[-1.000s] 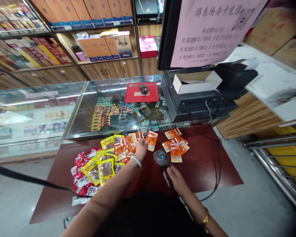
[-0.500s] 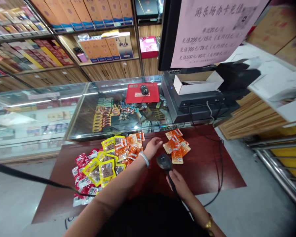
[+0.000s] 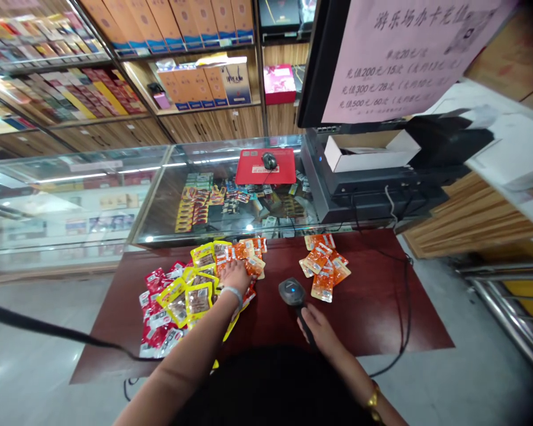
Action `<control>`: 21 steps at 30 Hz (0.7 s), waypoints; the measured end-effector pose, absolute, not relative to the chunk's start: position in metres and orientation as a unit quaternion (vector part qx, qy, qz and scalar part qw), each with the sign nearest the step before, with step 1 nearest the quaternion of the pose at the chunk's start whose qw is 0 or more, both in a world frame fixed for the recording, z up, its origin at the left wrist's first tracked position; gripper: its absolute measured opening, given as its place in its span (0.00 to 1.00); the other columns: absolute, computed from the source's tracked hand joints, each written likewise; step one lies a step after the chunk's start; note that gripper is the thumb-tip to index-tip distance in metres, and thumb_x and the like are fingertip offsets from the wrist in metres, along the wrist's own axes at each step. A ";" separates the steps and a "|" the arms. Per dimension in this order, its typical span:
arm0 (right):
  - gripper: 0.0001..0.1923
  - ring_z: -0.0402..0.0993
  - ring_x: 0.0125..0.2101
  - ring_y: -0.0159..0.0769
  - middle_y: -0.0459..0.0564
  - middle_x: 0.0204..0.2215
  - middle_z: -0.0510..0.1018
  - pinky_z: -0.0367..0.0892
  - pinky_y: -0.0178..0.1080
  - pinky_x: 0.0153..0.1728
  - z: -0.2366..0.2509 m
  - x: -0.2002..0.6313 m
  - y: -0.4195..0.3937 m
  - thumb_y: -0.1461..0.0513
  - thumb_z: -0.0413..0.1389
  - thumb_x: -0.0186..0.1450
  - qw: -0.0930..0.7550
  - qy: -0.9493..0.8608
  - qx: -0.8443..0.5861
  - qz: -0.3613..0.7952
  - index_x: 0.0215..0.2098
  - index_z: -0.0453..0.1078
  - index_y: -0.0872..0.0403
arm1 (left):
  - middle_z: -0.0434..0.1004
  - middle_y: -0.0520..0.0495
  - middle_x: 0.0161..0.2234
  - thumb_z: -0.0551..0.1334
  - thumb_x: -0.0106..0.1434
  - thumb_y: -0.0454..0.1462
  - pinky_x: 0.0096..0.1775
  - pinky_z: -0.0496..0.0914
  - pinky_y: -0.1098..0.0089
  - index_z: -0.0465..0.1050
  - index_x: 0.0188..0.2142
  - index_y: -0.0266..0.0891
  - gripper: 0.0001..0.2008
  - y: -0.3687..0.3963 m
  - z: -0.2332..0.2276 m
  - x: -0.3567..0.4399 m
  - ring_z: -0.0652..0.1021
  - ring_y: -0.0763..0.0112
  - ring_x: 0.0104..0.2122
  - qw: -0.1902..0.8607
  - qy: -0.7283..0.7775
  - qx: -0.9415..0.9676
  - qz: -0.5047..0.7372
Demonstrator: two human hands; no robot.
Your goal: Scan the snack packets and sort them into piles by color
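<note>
My right hand [image 3: 320, 326] is closed around the handle of a black barcode scanner [image 3: 292, 291], whose head points forward over the dark red table. A small blue light shows on the scanner. My left hand [image 3: 234, 276], with a bracelet at the wrist, rests palm down on a heap of orange snack packets [image 3: 240, 251], fingers stretched over them. Yellow snack packets [image 3: 199, 299] lie just left of it, partly under my forearm. Red snack packets [image 3: 157, 319] spread farther left. Right of the scanner is a separate small pile of orange packets [image 3: 323, 281].
Behind the table [image 3: 364, 319] stands a glass display counter [image 3: 160, 204] with a red mat [image 3: 249, 168] and a computer mouse [image 3: 269, 160]. A monitor [image 3: 313, 77] with a pink paper sign stands at right above a white open box [image 3: 373, 160]. A black cable [image 3: 407, 307] trails over the table.
My left hand has moved left from the middle of the table onto the orange packets. The scanner has shifted slightly left and its blue light now shows. The view has turned a little.
</note>
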State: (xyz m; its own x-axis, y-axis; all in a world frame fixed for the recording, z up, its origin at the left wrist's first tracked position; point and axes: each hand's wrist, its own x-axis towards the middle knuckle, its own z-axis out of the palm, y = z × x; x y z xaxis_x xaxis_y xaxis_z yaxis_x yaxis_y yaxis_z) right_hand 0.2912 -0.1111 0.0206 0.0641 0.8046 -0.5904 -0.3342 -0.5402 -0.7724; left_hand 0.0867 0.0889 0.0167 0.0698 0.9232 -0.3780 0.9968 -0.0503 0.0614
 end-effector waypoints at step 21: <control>0.25 0.54 0.13 0.23 0.37 0.16 0.64 0.51 0.28 0.14 0.044 0.307 -0.105 0.40 0.57 0.57 0.508 -0.155 -0.579 0.619 0.31 0.63 0.52 | 0.77 0.47 0.31 0.66 0.54 0.35 0.33 0.72 0.70 0.66 0.38 0.36 0.13 0.059 0.006 0.163 0.78 0.67 0.30 0.581 0.534 0.610 0.075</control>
